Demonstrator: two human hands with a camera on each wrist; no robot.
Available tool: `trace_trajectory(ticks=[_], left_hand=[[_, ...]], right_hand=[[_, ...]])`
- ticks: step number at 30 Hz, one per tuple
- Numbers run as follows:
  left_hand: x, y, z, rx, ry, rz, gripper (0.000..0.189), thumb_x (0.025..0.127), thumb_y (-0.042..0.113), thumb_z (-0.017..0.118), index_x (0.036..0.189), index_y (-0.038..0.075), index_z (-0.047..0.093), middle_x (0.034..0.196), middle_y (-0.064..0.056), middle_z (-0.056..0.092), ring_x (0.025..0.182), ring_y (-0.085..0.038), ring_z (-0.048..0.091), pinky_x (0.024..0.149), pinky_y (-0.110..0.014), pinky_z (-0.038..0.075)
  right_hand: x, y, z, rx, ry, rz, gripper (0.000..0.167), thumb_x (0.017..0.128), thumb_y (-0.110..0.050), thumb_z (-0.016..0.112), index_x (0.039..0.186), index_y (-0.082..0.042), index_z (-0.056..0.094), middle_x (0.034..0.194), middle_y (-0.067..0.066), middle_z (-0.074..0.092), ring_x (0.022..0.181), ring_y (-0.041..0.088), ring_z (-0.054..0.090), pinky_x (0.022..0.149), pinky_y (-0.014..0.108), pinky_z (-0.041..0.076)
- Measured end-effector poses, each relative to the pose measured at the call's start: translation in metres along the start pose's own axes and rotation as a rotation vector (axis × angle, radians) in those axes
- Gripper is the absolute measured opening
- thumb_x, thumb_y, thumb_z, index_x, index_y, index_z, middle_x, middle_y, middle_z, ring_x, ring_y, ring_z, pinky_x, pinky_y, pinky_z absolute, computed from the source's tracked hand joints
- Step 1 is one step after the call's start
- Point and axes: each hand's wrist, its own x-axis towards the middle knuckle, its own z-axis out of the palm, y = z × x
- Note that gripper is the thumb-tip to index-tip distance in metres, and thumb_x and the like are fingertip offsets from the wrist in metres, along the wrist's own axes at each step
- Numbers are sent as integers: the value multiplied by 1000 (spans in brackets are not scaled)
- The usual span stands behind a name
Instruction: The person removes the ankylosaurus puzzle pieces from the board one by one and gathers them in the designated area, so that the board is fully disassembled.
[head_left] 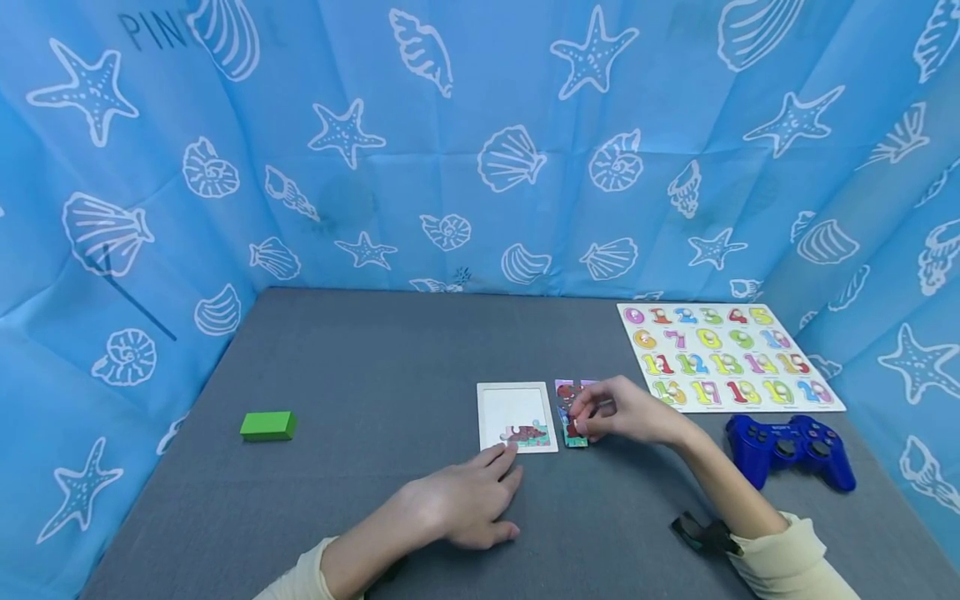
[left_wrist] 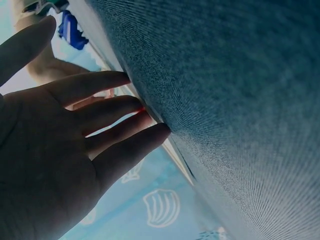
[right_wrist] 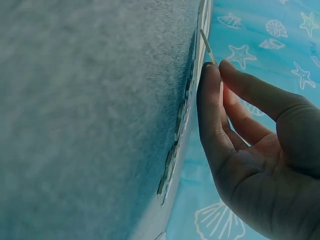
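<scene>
A small white puzzle tray [head_left: 512, 407] lies mid-table, with joined jigsaw pieces [head_left: 531, 434] of a brown and green picture in its lower right part. My left hand [head_left: 467, 502] rests palm down at the tray's near edge, fingers extended and fingertips touching it. In the left wrist view those fingers [left_wrist: 117, 145] are spread and hold nothing. To the right of the tray lie several colourful loose jigsaw pieces [head_left: 565, 390]. Over them my right hand [head_left: 626, 410] pinches a thin jigsaw piece [right_wrist: 207, 44] between thumb and fingertips, its edge showing in the right wrist view.
At the back right lies a number puzzle board [head_left: 735, 352], with a blue game controller [head_left: 787, 448] in front of it. A green block [head_left: 268, 426] sits at the left of the grey table [head_left: 360, 367]. A blue shell-print curtain [head_left: 450, 192] surrounds the table.
</scene>
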Motion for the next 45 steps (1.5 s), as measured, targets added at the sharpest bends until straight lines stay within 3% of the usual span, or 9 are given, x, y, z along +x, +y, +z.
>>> trace_trajectory(ticks=[4,14,29,45], left_hand=[[-2,1,-2,3,2,-7,75,109,57,59,168,15,42,184,-4,20,172,-20,18,136,-36,32],[-2,1,-2,12,8,-10,75,109,57,58,168,16,42,184,-3,20,172,-19,17,136,-34,30],[0,0,-3,-10,-23,-14,74,109,57,58,168,16,42,184,-3,20,172,-19,16,137,-34,28],[-3,3,-3,-28,-10,-7,74,109,57,58,169,17,41,183,-6,21,172,-23,16,135,-36,32]], right_hand=[[0,1,1,-20,-2,17,19,100,-5,74,116,6,73,111,20,74,88,12,73,76,27,66],[2,-4,7,-64,-6,20,14,99,-1,75,110,7,76,93,15,75,77,13,71,69,33,67],[-1,-6,3,-81,-8,38,16,100,-4,75,112,6,77,101,15,77,80,14,73,72,30,66],[13,-16,11,-58,-3,-41,21,100,-6,76,115,7,76,106,16,78,86,13,76,77,25,65]])
